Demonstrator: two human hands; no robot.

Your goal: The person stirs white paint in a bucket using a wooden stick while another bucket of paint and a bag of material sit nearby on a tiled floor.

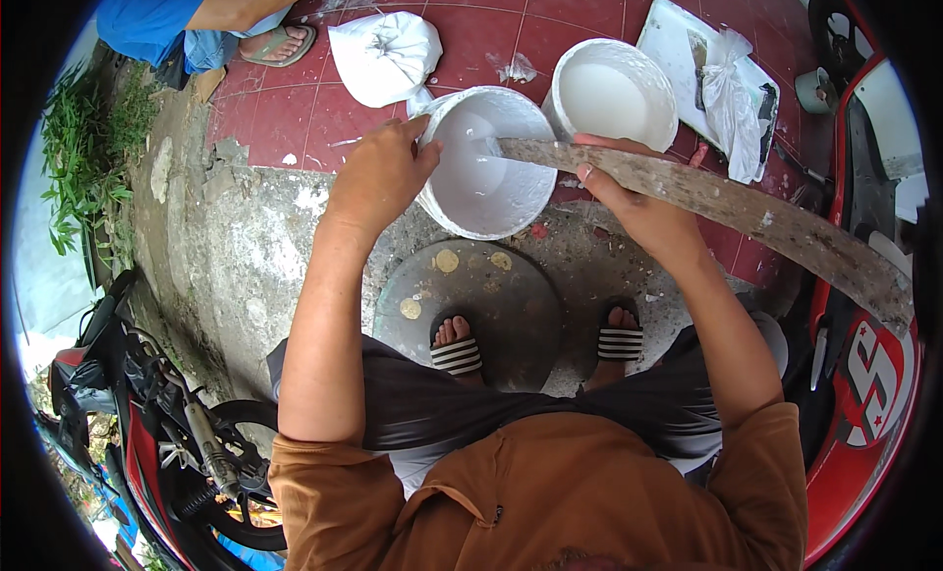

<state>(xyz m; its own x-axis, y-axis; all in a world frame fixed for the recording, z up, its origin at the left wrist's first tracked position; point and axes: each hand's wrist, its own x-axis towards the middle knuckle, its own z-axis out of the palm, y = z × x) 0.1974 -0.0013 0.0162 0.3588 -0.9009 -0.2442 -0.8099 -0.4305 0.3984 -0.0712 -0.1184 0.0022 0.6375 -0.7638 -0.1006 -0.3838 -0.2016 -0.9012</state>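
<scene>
A white bucket [535,196] with whitish residue on its walls and pale liquid [471,178] inside stands in front of me. My left hand [378,173] is closed at its left rim, thumb and fingers at the edge. With my right hand [643,203] I grip a long, weathered wooden plank [742,208] spotted with white. The plank slants from the bucket's mouth out to the far right, its narrow end over or in the liquid; exactly how deep cannot be told. A second white bucket [611,95] holding smooth white material sits just behind, to the right.
A tied white sack [386,55] lies on the red tiles [295,119]. At the back right is a white tray [678,55] with a crumpled plastic bag [727,100]. Motorcycles flank me, one left [147,414], a red one right [874,375]. Another person's sandalled foot [280,46] is at upper left.
</scene>
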